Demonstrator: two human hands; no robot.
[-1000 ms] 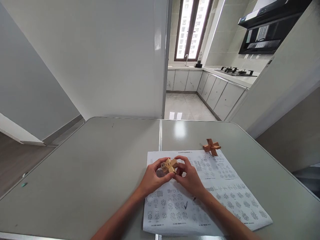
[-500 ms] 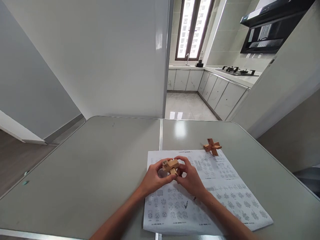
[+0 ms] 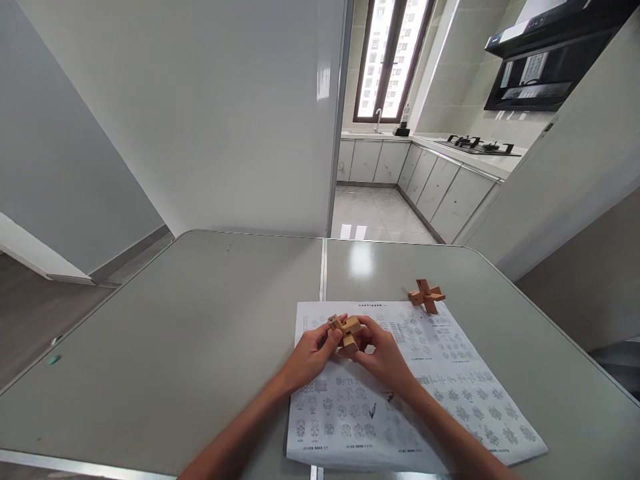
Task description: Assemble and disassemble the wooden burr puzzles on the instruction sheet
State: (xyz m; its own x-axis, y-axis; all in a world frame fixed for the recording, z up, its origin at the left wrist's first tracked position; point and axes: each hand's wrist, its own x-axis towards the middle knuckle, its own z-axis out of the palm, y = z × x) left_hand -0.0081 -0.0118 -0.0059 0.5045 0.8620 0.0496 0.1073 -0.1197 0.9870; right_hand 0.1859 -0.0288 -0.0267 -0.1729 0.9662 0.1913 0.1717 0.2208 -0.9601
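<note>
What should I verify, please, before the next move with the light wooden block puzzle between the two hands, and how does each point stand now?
1. Light tan wooden interlocking block puzzle supported from both sides: ok, left hand and right hand both have fingers on it.
2. All its joints visible: not ok, the fingers cover part of it.
3. Its blocks fully locked: cannot tell.
4. White printed paper sheet fully readable: not ok, hands and forearms hide part of it.
5. Reddish-brown wooden star-shaped puzzle apart from the hands: ok, it stands at the sheet's far right corner.
</note>
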